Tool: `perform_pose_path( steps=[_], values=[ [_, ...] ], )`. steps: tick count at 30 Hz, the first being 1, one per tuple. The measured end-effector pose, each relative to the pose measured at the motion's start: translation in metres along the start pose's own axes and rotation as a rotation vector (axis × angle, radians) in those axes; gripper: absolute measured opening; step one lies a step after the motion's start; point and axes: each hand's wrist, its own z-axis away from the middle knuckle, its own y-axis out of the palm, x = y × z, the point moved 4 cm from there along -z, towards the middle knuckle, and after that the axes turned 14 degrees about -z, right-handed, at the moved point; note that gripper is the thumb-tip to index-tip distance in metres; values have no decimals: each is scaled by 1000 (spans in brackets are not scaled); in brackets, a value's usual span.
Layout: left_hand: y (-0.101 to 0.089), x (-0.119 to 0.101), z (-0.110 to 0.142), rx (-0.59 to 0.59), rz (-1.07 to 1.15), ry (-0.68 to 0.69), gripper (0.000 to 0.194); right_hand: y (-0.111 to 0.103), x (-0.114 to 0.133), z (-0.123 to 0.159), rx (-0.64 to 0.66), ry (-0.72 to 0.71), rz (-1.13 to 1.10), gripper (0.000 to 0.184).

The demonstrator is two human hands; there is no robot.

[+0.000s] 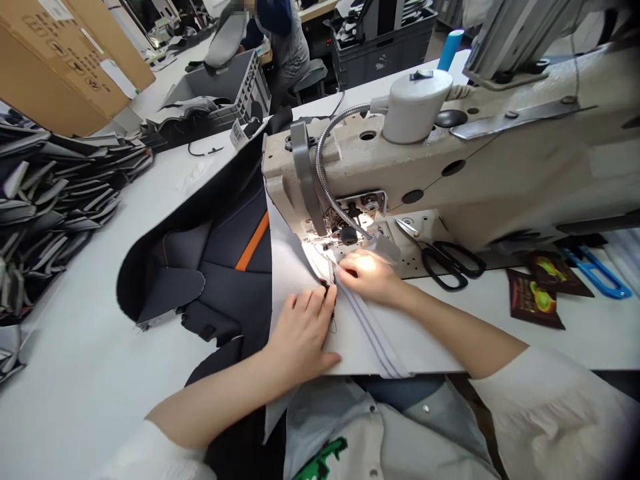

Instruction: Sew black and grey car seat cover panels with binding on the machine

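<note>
A beige industrial sewing machine (480, 167) stands on the white table (90, 347). A white fabric panel (295, 273) with stitched lines lies under its needle, joined to a dark cover with an orange stripe (253, 241). My left hand (303, 330) lies flat on the white fabric with fingers stretched out, just left of the seam. My right hand (367, 277) rests on the fabric right below the needle, fingers curled and pressing the seam edge under the lamp's light.
Black scissors (447, 260) lie on the machine bed. Snack wrappers (537, 297) and a blue tool (597, 270) sit at right. Stacked dark cut pieces (55, 193) pile at left, a cardboard box (65, 60) behind. A grey crate (225, 90) and another person are at the back.
</note>
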Motion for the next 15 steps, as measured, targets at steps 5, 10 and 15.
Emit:
perform_pose_path(
  steps=[5, 10, 15],
  values=[
    [-1, 13, 3, 107, -148, -93, 71, -2, -20, -2, -34, 30, -293, 29],
    [0, 94, -14, 100, 512, -309, 42, 0, -17, 1, -62, 25, -296, 30],
    [7, 138, -30, 25, 1022, -636, 48, -7, -7, 9, -212, -32, -95, 22]
  ],
)
